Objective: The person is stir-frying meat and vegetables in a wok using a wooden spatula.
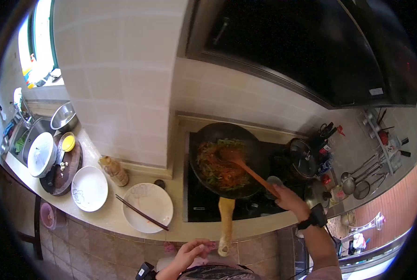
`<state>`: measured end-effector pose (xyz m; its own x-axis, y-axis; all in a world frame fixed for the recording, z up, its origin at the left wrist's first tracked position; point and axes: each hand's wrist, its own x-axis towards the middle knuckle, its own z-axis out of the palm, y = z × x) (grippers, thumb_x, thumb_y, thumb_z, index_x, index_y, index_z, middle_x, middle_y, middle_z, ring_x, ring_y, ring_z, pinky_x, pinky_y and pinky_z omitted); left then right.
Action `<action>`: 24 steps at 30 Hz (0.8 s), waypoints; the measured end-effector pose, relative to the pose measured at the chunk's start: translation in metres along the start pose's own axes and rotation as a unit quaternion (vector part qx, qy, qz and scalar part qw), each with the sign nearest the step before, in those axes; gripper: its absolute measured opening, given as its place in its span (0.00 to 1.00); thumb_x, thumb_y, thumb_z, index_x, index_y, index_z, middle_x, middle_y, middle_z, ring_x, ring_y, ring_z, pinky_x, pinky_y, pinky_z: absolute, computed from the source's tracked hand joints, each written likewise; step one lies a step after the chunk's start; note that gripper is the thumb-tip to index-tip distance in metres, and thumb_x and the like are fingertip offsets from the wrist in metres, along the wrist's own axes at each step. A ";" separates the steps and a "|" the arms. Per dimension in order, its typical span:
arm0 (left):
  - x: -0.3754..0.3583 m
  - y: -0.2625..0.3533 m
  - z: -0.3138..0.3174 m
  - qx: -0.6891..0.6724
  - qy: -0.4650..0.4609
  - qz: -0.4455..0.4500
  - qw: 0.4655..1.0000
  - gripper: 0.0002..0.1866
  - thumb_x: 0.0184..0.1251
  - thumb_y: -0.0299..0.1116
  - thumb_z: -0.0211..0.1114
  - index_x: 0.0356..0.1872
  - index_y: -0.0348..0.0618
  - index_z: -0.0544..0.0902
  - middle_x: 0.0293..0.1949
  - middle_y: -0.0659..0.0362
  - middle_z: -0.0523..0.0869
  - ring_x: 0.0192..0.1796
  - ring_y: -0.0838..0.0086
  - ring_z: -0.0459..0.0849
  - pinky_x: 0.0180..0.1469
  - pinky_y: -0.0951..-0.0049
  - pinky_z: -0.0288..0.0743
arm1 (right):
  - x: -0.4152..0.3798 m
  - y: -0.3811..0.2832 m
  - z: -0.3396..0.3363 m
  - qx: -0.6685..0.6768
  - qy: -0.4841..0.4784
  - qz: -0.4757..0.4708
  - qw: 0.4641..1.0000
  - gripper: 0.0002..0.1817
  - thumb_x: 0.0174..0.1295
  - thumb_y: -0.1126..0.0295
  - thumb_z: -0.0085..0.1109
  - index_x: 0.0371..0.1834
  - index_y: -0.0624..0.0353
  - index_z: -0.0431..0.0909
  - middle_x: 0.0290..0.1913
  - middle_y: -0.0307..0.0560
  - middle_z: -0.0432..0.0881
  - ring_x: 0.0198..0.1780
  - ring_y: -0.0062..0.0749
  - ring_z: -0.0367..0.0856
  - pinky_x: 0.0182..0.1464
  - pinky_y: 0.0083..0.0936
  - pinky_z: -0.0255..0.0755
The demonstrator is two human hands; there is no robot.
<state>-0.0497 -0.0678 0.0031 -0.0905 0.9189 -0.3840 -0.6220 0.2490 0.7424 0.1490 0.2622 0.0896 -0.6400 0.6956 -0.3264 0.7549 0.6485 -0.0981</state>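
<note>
My right hand [290, 201] grips the end of a wooden spatula [252, 173], whose blade rests in the food inside a dark wok [201, 175]. Shredded orange and green food [217, 170] covers the wok's bottom. The wok sits on a black stove [194, 205], its wooden handle [225, 224] pointing toward me. Left of that handle, my left hand [194, 252] is held low in front of my body, fingers loosely curled and apart, touching nothing. A white plate [140, 198] with dark chopsticks [143, 213] across it lies left of the stove.
Further left are a second white plate [90, 189], a bottle [114, 171], a round cutting board [70, 175], a white bowl [42, 154] and a sink. A lidded pot [303, 158] stands right of the wok. Ladles and strainers hang on the right wall. A range hood is overhead.
</note>
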 end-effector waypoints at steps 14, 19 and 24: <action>0.060 -0.001 0.065 -0.267 -0.050 -0.056 0.961 0.11 0.66 0.36 0.45 0.45 0.43 0.61 0.27 0.56 0.71 0.21 0.73 0.70 0.23 0.74 0.66 | -0.056 0.004 -0.165 -0.169 -0.078 -0.044 0.982 0.19 0.48 0.64 0.59 0.47 0.47 0.76 0.25 0.55 0.75 0.30 0.43 0.76 0.32 0.34 0.68; 0.057 0.010 0.070 -0.230 -0.044 -0.063 0.970 0.09 0.67 0.36 0.45 0.43 0.45 0.61 0.23 0.58 0.68 0.19 0.75 0.66 0.21 0.75 0.64 | -0.005 0.008 -0.100 -0.072 -0.007 -0.083 0.994 0.18 0.53 0.66 0.54 0.49 0.55 0.74 0.24 0.60 0.74 0.28 0.52 0.75 0.33 0.40 0.68; 0.056 0.012 0.070 -0.197 -0.039 -0.067 0.977 0.10 0.67 0.37 0.45 0.42 0.44 0.60 0.22 0.58 0.67 0.18 0.75 0.66 0.21 0.74 0.64 | 0.024 -0.025 -0.067 0.030 0.048 -0.112 0.992 0.18 0.55 0.66 0.52 0.50 0.58 0.73 0.29 0.60 0.75 0.31 0.54 0.75 0.34 0.39 0.69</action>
<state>-0.0072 0.0084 0.0287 0.0621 0.9102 -0.4095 -0.8767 0.2458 0.4134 0.1052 0.2830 0.1475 -0.8013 0.5639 -0.1998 0.5974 0.7726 -0.2153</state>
